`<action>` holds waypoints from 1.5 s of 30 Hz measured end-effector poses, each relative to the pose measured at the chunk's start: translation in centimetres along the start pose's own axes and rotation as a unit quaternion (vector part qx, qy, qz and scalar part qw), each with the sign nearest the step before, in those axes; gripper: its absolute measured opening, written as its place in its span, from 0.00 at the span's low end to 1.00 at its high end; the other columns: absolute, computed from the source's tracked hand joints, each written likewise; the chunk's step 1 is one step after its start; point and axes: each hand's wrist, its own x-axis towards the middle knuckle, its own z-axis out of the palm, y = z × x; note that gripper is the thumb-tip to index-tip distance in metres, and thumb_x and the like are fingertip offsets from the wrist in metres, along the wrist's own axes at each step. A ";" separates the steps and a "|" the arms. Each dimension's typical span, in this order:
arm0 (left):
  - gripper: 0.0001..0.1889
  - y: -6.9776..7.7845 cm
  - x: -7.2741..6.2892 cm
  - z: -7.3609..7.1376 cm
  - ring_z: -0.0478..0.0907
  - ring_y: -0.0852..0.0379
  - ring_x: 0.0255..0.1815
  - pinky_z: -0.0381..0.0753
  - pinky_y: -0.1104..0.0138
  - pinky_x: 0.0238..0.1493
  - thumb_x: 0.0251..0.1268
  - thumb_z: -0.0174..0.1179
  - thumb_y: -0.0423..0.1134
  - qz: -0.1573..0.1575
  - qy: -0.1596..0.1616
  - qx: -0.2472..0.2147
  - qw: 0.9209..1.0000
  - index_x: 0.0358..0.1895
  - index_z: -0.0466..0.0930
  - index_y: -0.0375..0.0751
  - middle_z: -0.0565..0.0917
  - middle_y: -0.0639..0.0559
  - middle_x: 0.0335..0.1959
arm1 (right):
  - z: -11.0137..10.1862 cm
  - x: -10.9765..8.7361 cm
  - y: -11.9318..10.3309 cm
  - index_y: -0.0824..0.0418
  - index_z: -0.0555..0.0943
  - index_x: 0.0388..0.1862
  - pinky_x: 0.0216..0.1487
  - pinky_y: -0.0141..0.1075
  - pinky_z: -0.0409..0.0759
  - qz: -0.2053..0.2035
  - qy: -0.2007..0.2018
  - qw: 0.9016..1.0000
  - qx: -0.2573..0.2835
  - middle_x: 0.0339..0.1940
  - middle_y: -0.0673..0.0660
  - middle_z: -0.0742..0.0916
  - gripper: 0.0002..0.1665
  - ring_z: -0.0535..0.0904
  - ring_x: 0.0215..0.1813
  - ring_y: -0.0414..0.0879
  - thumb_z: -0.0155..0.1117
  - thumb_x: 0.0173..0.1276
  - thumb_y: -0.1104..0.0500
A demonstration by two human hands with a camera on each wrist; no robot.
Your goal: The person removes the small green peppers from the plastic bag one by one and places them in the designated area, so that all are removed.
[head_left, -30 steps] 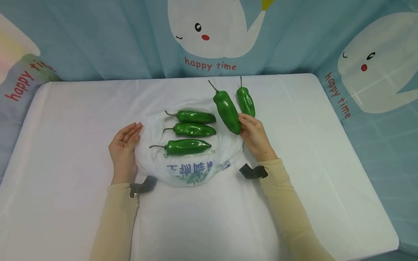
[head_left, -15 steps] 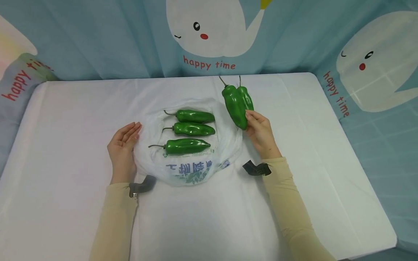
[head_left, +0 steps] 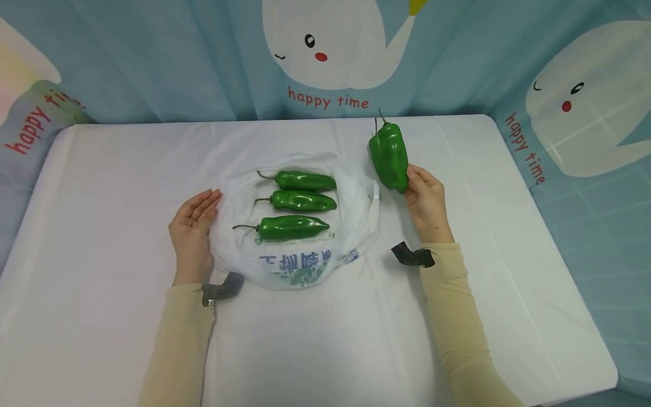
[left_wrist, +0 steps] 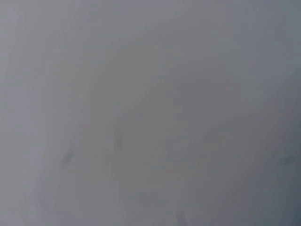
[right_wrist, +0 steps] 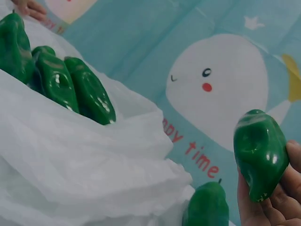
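My right hand [head_left: 428, 200] pinches the lower end of a glossy green pepper [head_left: 393, 155], whose stem points away from me. In the head view this pepper partly covers a second green pepper [head_left: 375, 151]; the right wrist view shows the second pepper [right_wrist: 207, 207] lower, apart from the held one [right_wrist: 260, 153]. Three more green peppers [head_left: 292, 228] lie side by side in the mouth of a white plastic bag [head_left: 358, 215]. At the bag's left edge my left hand [head_left: 192, 237] rests with fingers extended. The left wrist view is a grey blur.
A white cloth-covered table [head_left: 508, 282] carries everything. Its far edge meets a blue curtain [head_left: 203, 62] printed with whales and red lettering. Blue printed cloth also hangs at both sides. Dark wrist mounts [head_left: 413, 255] sit on both sleeves.
My right hand has carried its pepper rightward, away from the bag and across in front of the second pepper. My left hand and the three peppers in the bag have stayed put.
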 end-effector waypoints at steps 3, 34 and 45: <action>0.17 0.0 0.0 0.0 0.79 0.52 0.53 0.74 0.71 0.57 0.62 0.50 0.15 -0.001 0.002 0.000 1.000 0.53 0.76 0.26 0.82 0.41 0.49 | -0.5 0.4 -0.2 0.68 0.83 0.35 0.41 0.30 0.81 -0.004 0.021 1.000 0.004 0.38 0.58 0.83 0.06 0.82 0.38 0.44 0.59 0.66 0.69; 0.17 0.1 0.0 0.1 0.80 0.52 0.52 0.74 0.71 0.56 0.61 0.50 0.15 -0.003 0.010 -0.004 1.000 0.52 0.76 0.26 0.82 0.41 0.48 | -3.9 4.0 -0.2 0.61 0.83 0.31 0.37 0.23 0.78 0.032 0.117 0.981 -0.149 0.39 0.54 0.79 0.05 0.76 0.37 0.39 0.61 0.66 0.65; 0.17 0.0 0.1 0.0 0.79 0.52 0.53 0.74 0.71 0.56 0.61 0.50 0.15 -0.002 0.008 -0.006 1.000 0.52 0.76 0.26 0.82 0.40 0.49 | -3.7 4.8 0.0 0.60 0.81 0.38 0.32 0.22 0.75 0.044 0.139 0.953 -0.264 0.36 0.49 0.79 0.07 0.73 0.33 0.35 0.64 0.66 0.58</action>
